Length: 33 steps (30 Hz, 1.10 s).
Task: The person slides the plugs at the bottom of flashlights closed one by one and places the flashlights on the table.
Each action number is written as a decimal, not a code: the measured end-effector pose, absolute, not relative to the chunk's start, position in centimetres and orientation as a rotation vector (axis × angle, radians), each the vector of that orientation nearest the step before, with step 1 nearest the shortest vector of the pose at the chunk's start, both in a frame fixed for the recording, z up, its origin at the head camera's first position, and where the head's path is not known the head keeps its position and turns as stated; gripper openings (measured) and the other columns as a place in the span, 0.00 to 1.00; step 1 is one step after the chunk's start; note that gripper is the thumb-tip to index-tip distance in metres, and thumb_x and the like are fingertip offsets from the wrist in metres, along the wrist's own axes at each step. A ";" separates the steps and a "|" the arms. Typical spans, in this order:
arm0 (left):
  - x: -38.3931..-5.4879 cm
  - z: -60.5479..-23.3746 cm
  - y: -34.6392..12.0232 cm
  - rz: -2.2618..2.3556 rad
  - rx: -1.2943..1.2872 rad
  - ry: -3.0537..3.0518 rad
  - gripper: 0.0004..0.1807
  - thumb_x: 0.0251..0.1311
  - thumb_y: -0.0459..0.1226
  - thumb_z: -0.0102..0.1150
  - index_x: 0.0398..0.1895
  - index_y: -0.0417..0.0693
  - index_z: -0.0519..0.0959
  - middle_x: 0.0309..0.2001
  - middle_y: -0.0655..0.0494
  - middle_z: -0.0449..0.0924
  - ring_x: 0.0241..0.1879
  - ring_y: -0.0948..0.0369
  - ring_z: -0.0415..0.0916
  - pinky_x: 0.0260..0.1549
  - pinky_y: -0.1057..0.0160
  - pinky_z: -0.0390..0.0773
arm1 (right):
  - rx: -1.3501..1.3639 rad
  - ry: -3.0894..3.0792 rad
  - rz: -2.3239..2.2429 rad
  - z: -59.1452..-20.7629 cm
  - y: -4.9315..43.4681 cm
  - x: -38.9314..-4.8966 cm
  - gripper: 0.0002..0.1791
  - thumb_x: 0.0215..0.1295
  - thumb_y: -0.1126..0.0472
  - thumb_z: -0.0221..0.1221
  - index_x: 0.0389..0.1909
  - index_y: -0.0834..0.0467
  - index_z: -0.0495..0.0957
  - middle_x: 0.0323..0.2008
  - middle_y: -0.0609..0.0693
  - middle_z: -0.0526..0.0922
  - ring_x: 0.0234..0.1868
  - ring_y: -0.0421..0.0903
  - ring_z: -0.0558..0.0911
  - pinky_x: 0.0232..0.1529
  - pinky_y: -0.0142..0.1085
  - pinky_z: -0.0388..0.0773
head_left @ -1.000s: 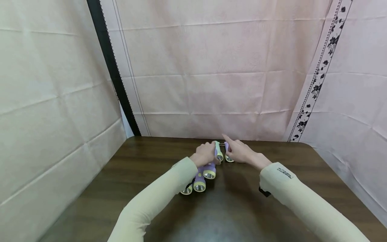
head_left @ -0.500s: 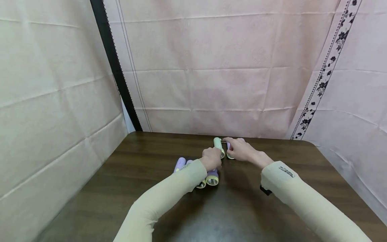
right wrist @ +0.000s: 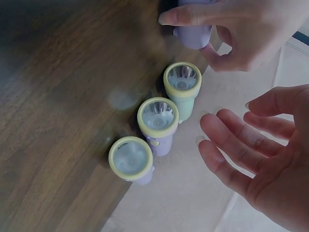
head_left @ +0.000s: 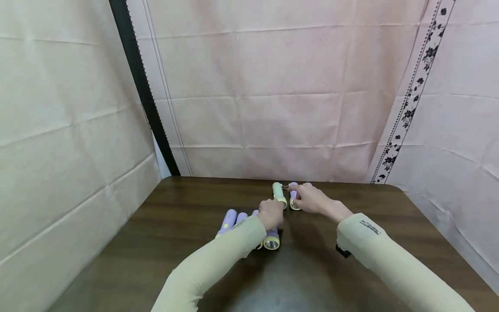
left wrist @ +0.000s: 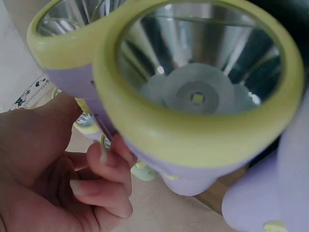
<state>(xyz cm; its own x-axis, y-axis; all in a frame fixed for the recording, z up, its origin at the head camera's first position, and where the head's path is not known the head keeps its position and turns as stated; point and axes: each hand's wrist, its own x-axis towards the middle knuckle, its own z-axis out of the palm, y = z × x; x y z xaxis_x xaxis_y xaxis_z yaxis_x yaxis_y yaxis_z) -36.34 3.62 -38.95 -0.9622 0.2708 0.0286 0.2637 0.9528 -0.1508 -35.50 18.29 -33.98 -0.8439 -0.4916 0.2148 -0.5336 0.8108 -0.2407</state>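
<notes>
Up close, left hand (head_left: 270, 213) fingers pinch a purple torch (left wrist: 193, 121); right hand (right wrist: 260, 145) fingers spread

A: How is the light in the head view?

B: Soft and even. A pale sheen lies on the table (head_left: 249, 277) at lower centre, and the edges bend.

A: And the wrist views?

B: The left is blurred, with glare in the torch reflector (left wrist: 198, 72). The right is soft at upper left.

You see lilac torches (head_left: 271, 237) with yellow rims, one mint-green torch (head_left: 278, 193), a dark-brown woodgrain counter (head_left: 187, 203).
</notes>
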 end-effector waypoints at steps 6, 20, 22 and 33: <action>-36.4 -38.8 3.5 0.235 -0.418 -3.028 0.32 0.34 0.61 0.76 0.44 0.57 0.81 0.37 0.58 0.82 0.32 0.60 0.79 0.21 0.59 0.75 | 0.786 -2.852 0.438 -33.8 18.9 -35.8 0.21 0.59 0.66 0.57 0.55 0.64 0.76 0.31 0.51 0.84 0.31 0.42 0.80 0.32 0.37 0.76; -37.5 -36.0 2.0 -0.035 -0.471 -3.063 0.22 0.56 0.55 0.64 0.42 0.48 0.82 0.44 0.50 0.83 0.42 0.52 0.82 0.33 0.55 0.81 | 0.779 -2.818 0.438 -33.7 20.1 -36.1 0.21 0.56 0.66 0.56 0.52 0.65 0.78 0.24 0.48 0.81 0.24 0.40 0.74 0.27 0.36 0.72; -38.3 -35.3 1.7 -0.058 -0.477 -3.043 0.17 0.61 0.50 0.61 0.42 0.47 0.81 0.45 0.48 0.82 0.43 0.51 0.82 0.35 0.54 0.81 | 0.783 -2.814 0.446 -33.4 20.2 -36.3 0.21 0.55 0.67 0.56 0.52 0.65 0.77 0.19 0.46 0.77 0.20 0.39 0.71 0.23 0.34 0.68; -43.2 -37.0 2.8 -0.236 -0.425 -3.001 0.13 0.67 0.44 0.54 0.43 0.44 0.80 0.47 0.45 0.81 0.45 0.48 0.82 0.40 0.52 0.81 | 0.781 -2.841 0.472 -34.3 19.7 -37.0 0.22 0.56 0.68 0.53 0.53 0.65 0.77 0.14 0.46 0.72 0.16 0.38 0.67 0.20 0.32 0.62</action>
